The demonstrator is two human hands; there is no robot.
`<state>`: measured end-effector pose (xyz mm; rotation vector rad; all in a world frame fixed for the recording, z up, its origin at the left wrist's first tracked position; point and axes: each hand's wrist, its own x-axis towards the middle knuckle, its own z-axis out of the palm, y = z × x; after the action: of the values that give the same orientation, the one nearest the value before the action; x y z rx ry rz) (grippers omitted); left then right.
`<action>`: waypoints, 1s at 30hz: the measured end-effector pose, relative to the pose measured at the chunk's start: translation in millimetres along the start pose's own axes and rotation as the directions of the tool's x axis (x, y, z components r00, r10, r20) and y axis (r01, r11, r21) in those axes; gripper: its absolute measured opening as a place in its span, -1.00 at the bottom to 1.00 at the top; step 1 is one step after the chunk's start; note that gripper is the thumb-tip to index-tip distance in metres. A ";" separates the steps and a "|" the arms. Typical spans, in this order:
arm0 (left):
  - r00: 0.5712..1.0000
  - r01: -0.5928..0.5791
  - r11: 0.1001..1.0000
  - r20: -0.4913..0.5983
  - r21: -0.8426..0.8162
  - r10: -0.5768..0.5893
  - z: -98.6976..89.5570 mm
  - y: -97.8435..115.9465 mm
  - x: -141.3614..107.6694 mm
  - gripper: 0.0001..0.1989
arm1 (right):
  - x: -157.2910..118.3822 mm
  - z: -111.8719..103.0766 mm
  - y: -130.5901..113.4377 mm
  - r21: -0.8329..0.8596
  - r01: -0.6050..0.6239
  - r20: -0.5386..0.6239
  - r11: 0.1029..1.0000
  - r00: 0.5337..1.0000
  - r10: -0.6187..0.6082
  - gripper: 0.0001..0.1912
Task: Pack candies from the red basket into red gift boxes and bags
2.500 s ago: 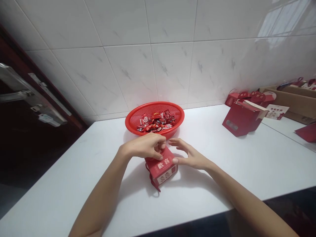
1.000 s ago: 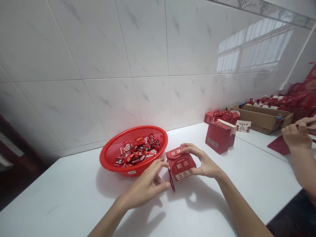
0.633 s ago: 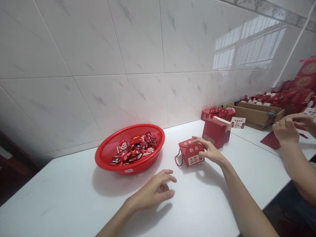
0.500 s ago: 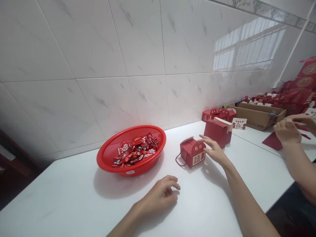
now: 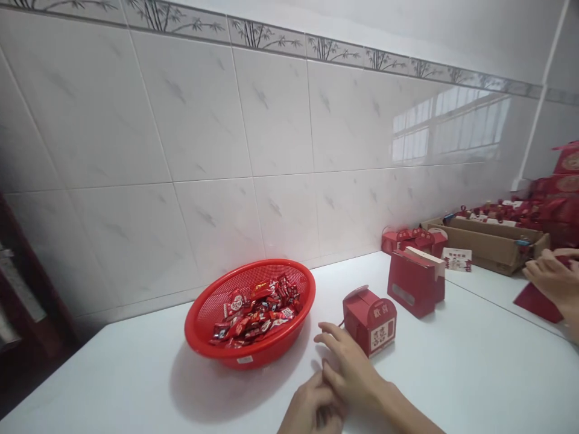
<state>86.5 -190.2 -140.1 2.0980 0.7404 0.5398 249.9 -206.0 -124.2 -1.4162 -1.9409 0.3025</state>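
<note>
A small red gift box (image 5: 368, 322) with a gabled top and a white label stands upright on the white table. My right hand (image 5: 350, 364) is just left of it, its fingers stretched out and holding nothing visible. Under it, my left hand (image 5: 312, 407) touches or overlaps the right; its fingers are loosely curled with a gap at the thumb, tips partly hidden. A red plastic basket (image 5: 199, 343) sits to the left of both hands. Inside lie many red-wrapped candies (image 5: 257, 313).
Flat red boxes (image 5: 411, 286) stand right of the gift box, with several more gift boxes (image 5: 414, 241) behind. A white card (image 5: 458, 259) lies by a cardboard tray (image 5: 488, 244). At right, another person's hand (image 5: 554, 277) handles a red paper piece (image 5: 538, 301). A tiled wall (image 5: 280, 211) backs the table.
My right hand has left the gift box's right side and moved to its left, meeting my left hand. The view has tilted up, so the tabletop things appear lower.
</note>
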 end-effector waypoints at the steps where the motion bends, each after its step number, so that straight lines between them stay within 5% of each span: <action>1: 1.000 0.007 1.000 0.016 -0.005 -0.007 -0.2 -0.5 -0.3 -0.82 | 1.3 0.7 6.4 -0.001 -0.043 0.000 0.999 0.999 0.043 -0.56; 7: 0.999 0.018 1.000 0.026 0.005 -0.018 -4.4 11.2 -8.4 -0.80 | 9.7 -23.2 52.3 0.016 -0.229 -0.218 0.973 0.949 0.227 -0.78; 11: 0.999 0.024 0.999 0.036 0.045 -0.026 -8.0 23.3 -12.8 -0.79 | 13.9 -38.9 85.4 0.050 -0.303 -0.346 0.952 0.889 0.301 -0.64; 15: 0.998 0.007 0.998 0.055 0.066 -0.011 -10.0 27.1 -14.5 -0.80 | 16.9 -50.1 110.6 0.060 -0.369 -0.394 0.927 0.845 0.362 -0.49; 30: 0.999 -0.014 0.999 0.039 0.040 0.012 -9.0 25.8 -15.1 -0.80 | 2.2 -94.0 163.5 0.122 -0.537 -0.576 0.835 0.646 0.500 -0.53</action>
<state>78.0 -207.7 -115.7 2.1455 0.7211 0.4940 432.0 -162.7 -146.9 -1.8309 -1.0121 0.0378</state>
